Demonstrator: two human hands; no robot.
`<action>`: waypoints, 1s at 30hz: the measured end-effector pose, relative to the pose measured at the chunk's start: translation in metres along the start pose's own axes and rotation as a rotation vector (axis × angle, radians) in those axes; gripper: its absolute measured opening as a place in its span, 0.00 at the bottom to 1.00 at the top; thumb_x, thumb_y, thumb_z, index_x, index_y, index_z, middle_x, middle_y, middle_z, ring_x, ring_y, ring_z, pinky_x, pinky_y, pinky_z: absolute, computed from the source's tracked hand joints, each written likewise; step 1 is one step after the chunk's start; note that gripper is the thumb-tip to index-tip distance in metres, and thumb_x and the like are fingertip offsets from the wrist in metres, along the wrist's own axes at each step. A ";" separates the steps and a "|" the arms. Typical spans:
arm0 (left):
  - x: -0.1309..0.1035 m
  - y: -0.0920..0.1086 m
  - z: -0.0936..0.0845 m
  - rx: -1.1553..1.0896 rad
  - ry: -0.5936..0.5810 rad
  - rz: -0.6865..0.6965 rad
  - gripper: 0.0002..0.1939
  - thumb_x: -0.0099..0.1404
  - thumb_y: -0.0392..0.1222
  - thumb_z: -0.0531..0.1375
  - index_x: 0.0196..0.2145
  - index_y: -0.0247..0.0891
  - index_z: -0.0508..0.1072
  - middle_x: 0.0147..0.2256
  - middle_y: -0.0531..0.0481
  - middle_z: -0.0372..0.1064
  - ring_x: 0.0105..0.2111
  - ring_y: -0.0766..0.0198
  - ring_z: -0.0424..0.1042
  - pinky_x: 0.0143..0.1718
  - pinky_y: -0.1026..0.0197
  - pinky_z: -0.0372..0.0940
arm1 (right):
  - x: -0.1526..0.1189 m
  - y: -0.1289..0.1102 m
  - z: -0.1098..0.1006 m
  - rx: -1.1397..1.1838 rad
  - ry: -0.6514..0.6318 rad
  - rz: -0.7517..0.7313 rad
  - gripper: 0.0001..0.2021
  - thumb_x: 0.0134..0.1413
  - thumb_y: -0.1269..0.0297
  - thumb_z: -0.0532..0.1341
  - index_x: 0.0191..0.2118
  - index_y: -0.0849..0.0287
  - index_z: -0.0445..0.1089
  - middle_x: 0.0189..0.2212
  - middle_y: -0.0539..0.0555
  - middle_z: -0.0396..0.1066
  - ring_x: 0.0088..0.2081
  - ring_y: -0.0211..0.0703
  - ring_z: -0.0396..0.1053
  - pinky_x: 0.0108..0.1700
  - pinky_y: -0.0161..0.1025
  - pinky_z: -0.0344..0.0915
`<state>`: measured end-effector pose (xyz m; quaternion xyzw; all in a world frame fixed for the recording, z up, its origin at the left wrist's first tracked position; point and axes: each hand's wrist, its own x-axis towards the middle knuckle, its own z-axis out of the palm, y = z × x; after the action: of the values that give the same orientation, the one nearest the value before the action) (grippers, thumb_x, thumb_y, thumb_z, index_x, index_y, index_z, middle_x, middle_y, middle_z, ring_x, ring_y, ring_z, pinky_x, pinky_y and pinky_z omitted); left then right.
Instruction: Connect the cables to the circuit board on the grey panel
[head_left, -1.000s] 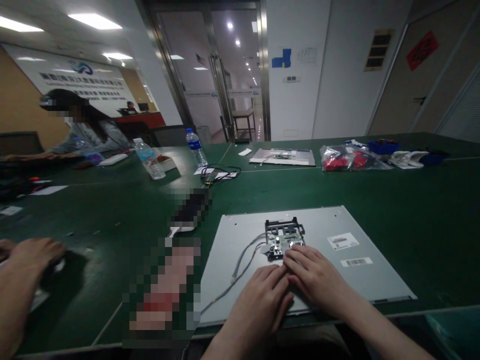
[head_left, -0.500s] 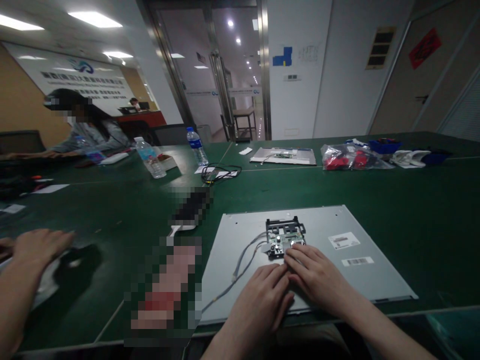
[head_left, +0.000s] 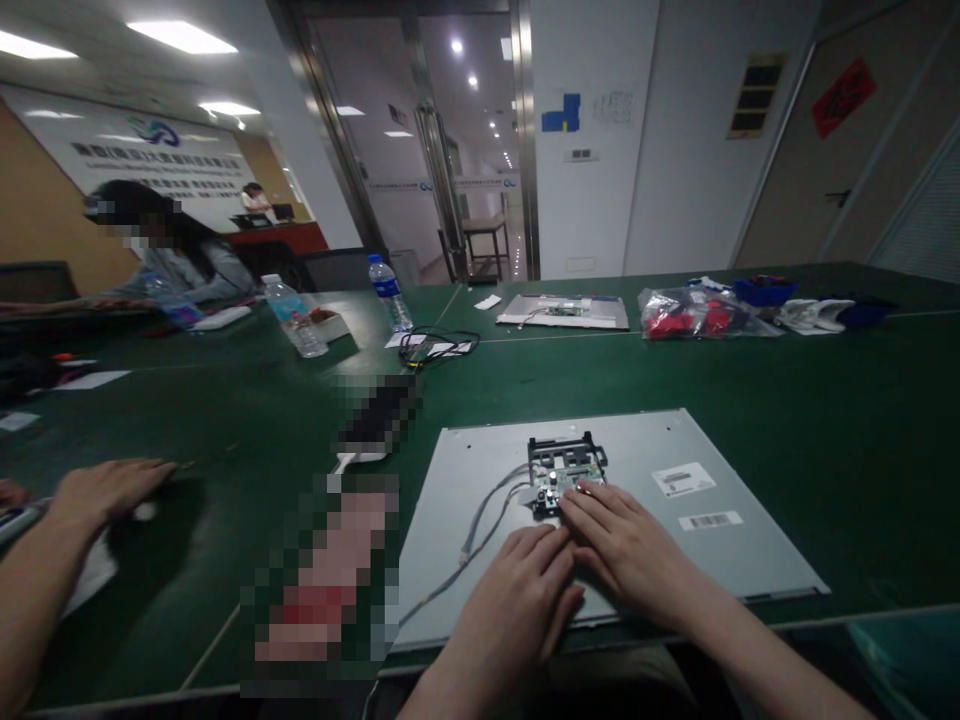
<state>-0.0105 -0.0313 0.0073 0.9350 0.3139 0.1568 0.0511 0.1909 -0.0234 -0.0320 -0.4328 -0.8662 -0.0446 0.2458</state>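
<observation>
A pale metal panel (head_left: 630,450) lies flat on the green table (head_left: 300,400) in front of me. On it sits a black bracket (head_left: 570,452) with a small green circuit board (head_left: 574,480), and grey cables (head_left: 476,530) run from its left side. My right hand (head_left: 626,535) rests with its fingertips at the lower right edge of the board, partly covering it. My left hand (head_left: 521,590) is just left of it and lower, fingers bent together near the bracket's lower edge. What lies under the fingertips of either hand is hidden.
Another person's hand (head_left: 112,490) is at the left over white material. Bottles (head_left: 386,290), a black coiled cable (head_left: 442,345), a second panel (head_left: 525,310) and a plastic bag (head_left: 682,315) are farther back. A blurred-out phone-like object (head_left: 379,410) lies left of the panel.
The view has shifted slightly. My right hand's fingertips have moved slightly left over the board; my left hand looks nearly unchanged. The other person's hand at the left has moved right.
</observation>
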 end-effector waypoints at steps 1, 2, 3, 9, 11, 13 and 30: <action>0.000 0.000 0.000 0.000 0.000 -0.001 0.14 0.67 0.37 0.57 0.51 0.38 0.68 0.52 0.44 0.69 0.52 0.52 0.67 0.55 0.47 0.65 | 0.000 0.000 0.000 -0.007 -0.010 0.002 0.23 0.67 0.63 0.54 0.64 0.61 0.59 0.62 0.58 0.62 0.64 0.50 0.57 0.63 0.52 0.60; 0.000 0.000 0.000 0.000 0.004 -0.001 0.14 0.67 0.37 0.57 0.51 0.38 0.68 0.52 0.44 0.69 0.52 0.53 0.67 0.55 0.47 0.65 | 0.000 0.001 0.000 -0.016 -0.020 0.003 0.23 0.67 0.62 0.53 0.65 0.61 0.58 0.64 0.58 0.60 0.65 0.50 0.55 0.64 0.52 0.59; 0.000 0.000 0.000 0.000 0.010 0.002 0.14 0.67 0.37 0.57 0.51 0.38 0.68 0.52 0.44 0.69 0.52 0.53 0.68 0.55 0.47 0.65 | 0.000 0.001 0.000 -0.024 -0.026 0.004 0.24 0.67 0.62 0.53 0.65 0.62 0.57 0.65 0.58 0.58 0.65 0.51 0.54 0.64 0.52 0.58; 0.001 -0.001 0.000 -0.004 0.006 0.006 0.15 0.67 0.36 0.58 0.51 0.38 0.68 0.54 0.44 0.69 0.53 0.52 0.67 0.55 0.46 0.65 | -0.001 0.001 0.000 -0.046 -0.019 0.021 0.25 0.67 0.61 0.53 0.66 0.64 0.56 0.66 0.62 0.54 0.67 0.52 0.50 0.65 0.53 0.57; 0.001 -0.001 0.000 -0.005 -0.004 -0.011 0.15 0.67 0.36 0.58 0.51 0.37 0.68 0.54 0.43 0.68 0.53 0.52 0.67 0.55 0.45 0.65 | -0.001 0.001 0.000 -0.043 -0.023 0.035 0.25 0.66 0.60 0.54 0.65 0.64 0.56 0.66 0.63 0.53 0.67 0.53 0.51 0.64 0.53 0.58; 0.000 -0.001 0.000 -0.006 -0.015 -0.030 0.14 0.67 0.37 0.58 0.50 0.36 0.68 0.54 0.43 0.68 0.53 0.51 0.67 0.55 0.45 0.66 | 0.000 0.000 -0.001 -0.037 -0.026 0.049 0.25 0.66 0.61 0.55 0.65 0.64 0.57 0.66 0.63 0.53 0.66 0.54 0.51 0.64 0.54 0.58; -0.004 0.000 0.000 -0.026 -0.030 -0.056 0.15 0.66 0.37 0.59 0.51 0.36 0.69 0.55 0.43 0.68 0.53 0.50 0.67 0.56 0.44 0.65 | -0.001 -0.003 0.001 -0.025 -0.022 0.132 0.24 0.64 0.60 0.58 0.63 0.57 0.61 0.67 0.62 0.50 0.67 0.57 0.50 0.63 0.56 0.59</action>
<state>-0.0136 -0.0331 0.0063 0.9274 0.3370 0.1455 0.0722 0.1883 -0.0258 -0.0332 -0.4926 -0.8377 -0.0344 0.2334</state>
